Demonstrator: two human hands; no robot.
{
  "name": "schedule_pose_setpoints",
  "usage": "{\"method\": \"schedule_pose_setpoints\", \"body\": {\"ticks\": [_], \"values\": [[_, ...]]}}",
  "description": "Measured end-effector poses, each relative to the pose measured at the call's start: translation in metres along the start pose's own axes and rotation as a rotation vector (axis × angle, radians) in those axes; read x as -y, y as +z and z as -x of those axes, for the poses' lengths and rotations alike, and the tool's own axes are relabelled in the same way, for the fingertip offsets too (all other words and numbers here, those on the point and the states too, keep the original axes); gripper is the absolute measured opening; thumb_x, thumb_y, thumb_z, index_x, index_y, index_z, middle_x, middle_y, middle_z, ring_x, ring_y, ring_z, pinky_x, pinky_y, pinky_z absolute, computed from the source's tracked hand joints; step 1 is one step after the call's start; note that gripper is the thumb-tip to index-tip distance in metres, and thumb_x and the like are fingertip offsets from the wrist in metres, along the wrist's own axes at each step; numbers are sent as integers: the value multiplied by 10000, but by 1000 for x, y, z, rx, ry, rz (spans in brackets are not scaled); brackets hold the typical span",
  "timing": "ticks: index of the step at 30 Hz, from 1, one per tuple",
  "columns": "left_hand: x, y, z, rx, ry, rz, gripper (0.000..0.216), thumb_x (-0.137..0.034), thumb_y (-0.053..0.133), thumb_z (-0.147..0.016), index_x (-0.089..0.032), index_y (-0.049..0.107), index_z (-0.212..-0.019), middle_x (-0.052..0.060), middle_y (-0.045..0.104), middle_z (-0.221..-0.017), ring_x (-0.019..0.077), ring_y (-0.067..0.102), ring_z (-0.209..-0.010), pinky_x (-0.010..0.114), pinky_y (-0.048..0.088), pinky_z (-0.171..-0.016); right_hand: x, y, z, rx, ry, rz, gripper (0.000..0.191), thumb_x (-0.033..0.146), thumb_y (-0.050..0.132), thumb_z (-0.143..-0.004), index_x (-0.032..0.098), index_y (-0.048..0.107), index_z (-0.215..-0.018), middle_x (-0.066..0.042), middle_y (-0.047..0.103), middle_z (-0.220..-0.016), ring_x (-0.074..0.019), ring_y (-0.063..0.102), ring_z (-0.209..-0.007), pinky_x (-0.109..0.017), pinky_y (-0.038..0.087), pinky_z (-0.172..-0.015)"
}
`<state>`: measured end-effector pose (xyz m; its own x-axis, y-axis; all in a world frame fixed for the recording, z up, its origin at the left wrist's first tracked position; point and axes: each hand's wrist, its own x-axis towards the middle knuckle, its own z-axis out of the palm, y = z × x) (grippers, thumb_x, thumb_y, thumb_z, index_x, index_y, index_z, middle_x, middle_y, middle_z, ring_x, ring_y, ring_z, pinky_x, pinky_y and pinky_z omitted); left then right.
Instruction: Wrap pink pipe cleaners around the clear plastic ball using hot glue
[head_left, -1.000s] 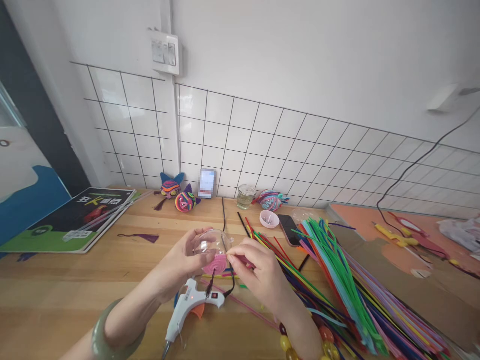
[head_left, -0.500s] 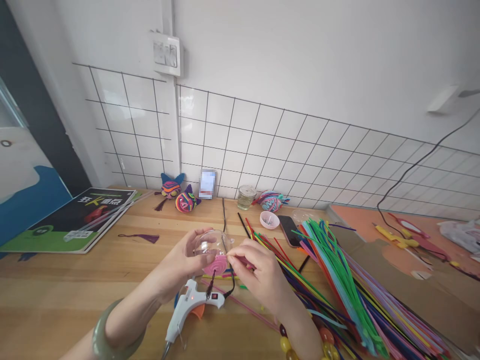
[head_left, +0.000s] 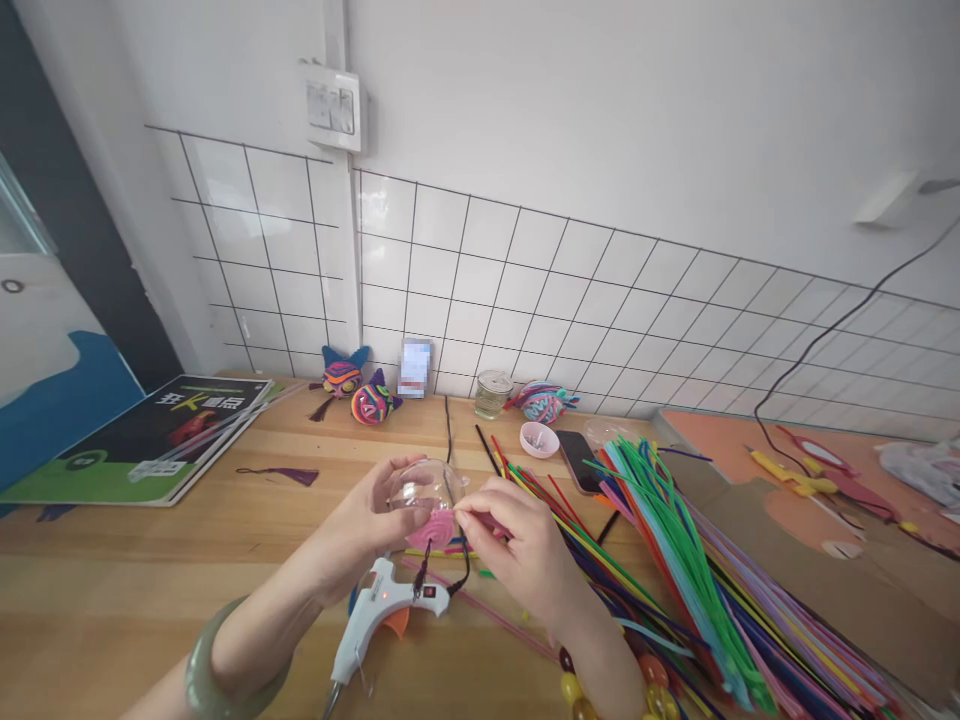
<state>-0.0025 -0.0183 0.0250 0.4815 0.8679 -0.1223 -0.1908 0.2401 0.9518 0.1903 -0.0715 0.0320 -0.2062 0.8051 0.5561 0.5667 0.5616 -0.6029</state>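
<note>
My left hand (head_left: 382, 508) grips a clear plastic ball (head_left: 442, 478) from its left side. A coil of pink pipe cleaner (head_left: 433, 528) covers the lower part of the ball, and a dark tassel (head_left: 422, 572) hangs beneath it. At the ball's right side my right hand (head_left: 506, 528) pinches the pink pipe cleaner between thumb and forefinger; its other fingers are curled in. Just below the ball lies a white hot glue gun (head_left: 375, 610) with a small lit light, its nozzle toward the table's front edge.
Loose pipe cleaners (head_left: 690, 570) in many colours spread across the right. Behind them are a phone (head_left: 579, 462), a pink bowl (head_left: 539, 440), a glass jar (head_left: 493, 396) and finished striped balls (head_left: 373, 400). A purple tassel (head_left: 289, 475) and a book (head_left: 142, 440) lie left.
</note>
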Motion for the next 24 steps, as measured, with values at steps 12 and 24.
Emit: {"method": "schedule_pose_setpoints", "body": {"ticks": [12,24], "values": [[0,-1,0,23,-13,0,643,-405,819,-698,-227,489,-1221,163,500,-1416,325,550,-1235,395,490,-904,0,0,0,3,5,8,151,139,559,-934,192,671,-849,-13,612,-778,-126,582,-701,-219,461,-631],[0,0,0,21,-8,30,628,-374,836,-694,-223,502,-1204,156,507,-1395,304,582,-1188,389,495,-901,-1,0,-1,0,0,15,159,144,552,-931,197,672,-841,-17,616,-768,-132,581,-687,-234,479,-634]]}}
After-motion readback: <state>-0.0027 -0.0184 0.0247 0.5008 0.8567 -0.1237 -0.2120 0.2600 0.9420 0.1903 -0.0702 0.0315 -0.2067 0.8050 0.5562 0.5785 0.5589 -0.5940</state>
